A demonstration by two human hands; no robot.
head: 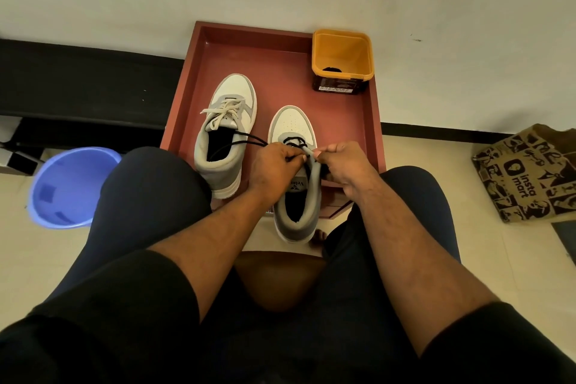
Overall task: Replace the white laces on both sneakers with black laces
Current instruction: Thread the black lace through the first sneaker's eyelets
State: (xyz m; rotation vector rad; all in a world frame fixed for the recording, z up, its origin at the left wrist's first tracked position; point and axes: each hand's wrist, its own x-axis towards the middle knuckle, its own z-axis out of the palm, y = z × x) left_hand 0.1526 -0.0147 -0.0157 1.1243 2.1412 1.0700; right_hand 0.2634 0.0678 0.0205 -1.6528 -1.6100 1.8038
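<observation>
I see the red tray [280, 53] on the floor against the wall, its near edge hidden behind my hands and knees. On it, the left sneaker [225, 134] keeps its white laces [222, 114]. Right of it, the right sneaker [296, 181] overhangs the tray's near edge, heel toward me, with the black lace [249, 140] threaded in; how many eyelets, I cannot tell. My left hand [274, 165] has its fingers curled round the lace, and my right hand [343, 167] pinches it at the tongue. In the tray's far right corner an orange tub [343, 62] holds something dark, too small to identify.
</observation>
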